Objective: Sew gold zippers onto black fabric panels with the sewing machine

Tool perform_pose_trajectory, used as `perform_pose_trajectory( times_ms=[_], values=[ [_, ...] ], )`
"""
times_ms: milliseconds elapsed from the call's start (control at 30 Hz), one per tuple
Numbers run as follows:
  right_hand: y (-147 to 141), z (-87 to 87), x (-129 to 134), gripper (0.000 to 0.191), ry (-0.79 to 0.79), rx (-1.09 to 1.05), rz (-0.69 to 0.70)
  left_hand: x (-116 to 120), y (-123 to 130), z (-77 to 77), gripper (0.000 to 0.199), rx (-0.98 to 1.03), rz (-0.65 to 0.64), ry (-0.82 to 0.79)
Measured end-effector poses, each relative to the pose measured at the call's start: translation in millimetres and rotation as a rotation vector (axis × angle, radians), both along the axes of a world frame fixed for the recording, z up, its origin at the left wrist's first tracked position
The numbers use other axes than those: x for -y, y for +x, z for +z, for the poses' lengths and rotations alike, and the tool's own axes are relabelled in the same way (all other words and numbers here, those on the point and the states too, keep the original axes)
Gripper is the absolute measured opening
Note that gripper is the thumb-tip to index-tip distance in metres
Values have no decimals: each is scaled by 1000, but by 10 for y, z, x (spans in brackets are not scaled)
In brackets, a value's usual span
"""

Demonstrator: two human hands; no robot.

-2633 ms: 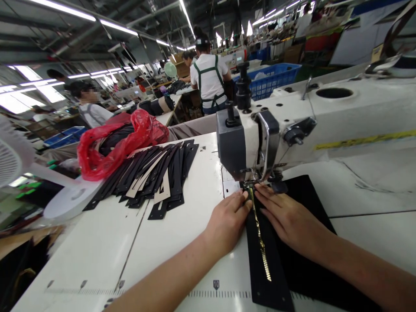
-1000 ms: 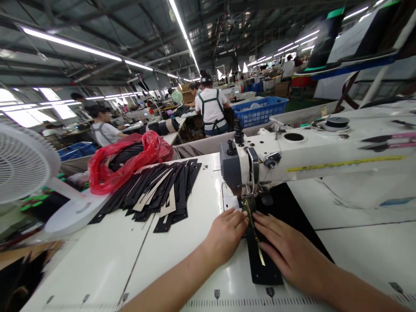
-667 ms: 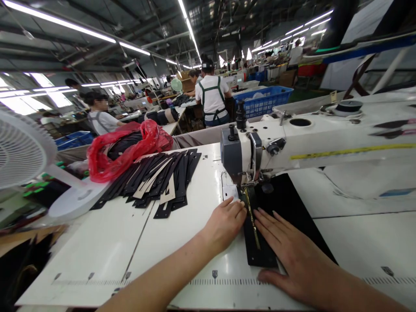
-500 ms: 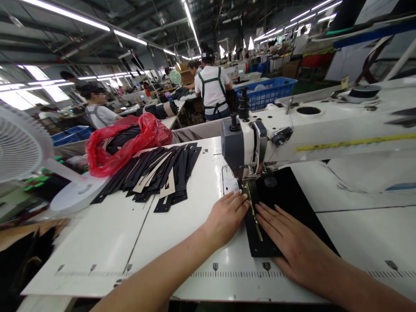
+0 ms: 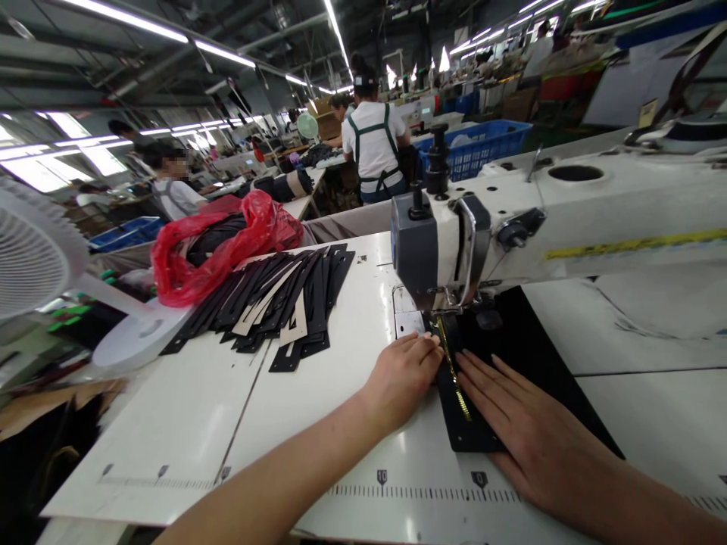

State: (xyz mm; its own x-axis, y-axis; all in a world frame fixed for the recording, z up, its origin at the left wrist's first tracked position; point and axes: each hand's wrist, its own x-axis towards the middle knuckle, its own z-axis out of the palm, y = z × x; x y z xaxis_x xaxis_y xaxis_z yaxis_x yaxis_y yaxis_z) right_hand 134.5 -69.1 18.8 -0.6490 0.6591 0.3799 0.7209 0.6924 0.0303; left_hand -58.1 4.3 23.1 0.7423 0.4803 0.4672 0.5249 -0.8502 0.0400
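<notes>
A black fabric piece [image 5: 548, 371] lies under the needle area of a white sewing machine [image 5: 511, 219]. Along its left part runs a zipper [image 5: 459, 386] with gold teeth, inside a black strip with small holes at its near corner. My left hand [image 5: 400, 378] is at the strip's left edge just in front of the presser foot, fingers bent and drawn together on that edge; the thumb is mostly hidden. Right of the zipper, my right hand [image 5: 531, 424] rests flat on the black fabric with fingers stretched out.
Left of the machine lies a fanned pile of slotted black strips [image 5: 284, 303], a few showing beige sides. Behind it sits a red plastic bag [image 5: 227, 242]. A white fan [image 5: 125, 303] stands at the table's left. Co-workers and a blue crate [image 5: 477, 147] are beyond.
The view has shifted, so the machine and fabric appear further right. My left fingers are more bent at the strip's edge. My right hand stays flat on the fabric.
</notes>
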Motion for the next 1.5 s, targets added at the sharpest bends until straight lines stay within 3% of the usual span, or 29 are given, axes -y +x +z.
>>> perform_pose_trajectory(
  times_ms=[233,300,367,467,567,967,1167,1333,1500],
  values=[
    [126,189,-55,63,-176,-193,34,-61,-29,0,24,-6,10,-108],
    [135,280,-107,53,-263,-286,50,-56,-47,-5,27,2,18,-148],
    [76,330,-177,35,-370,-339,-41,-44,-66,-12,30,0,48,-175],
    [-99,297,-285,22,-413,-352,-248,-31,-94,-28,31,-27,90,-183],
    [-233,214,-357,26,-389,-354,-329,-30,-111,-38,32,-53,116,-154],
    [-152,135,-432,14,-415,-494,-310,-46,-82,100,36,-154,51,-160],
    [-154,122,-435,16,-471,-594,-300,20,-56,58,36,-128,51,-143],
    [-121,79,-323,16,-423,-565,-200,174,-46,-33,31,-39,-15,-47],
    [-101,75,-37,22,-68,-377,-136,316,-83,-45,30,-68,-27,-49]
  ],
)
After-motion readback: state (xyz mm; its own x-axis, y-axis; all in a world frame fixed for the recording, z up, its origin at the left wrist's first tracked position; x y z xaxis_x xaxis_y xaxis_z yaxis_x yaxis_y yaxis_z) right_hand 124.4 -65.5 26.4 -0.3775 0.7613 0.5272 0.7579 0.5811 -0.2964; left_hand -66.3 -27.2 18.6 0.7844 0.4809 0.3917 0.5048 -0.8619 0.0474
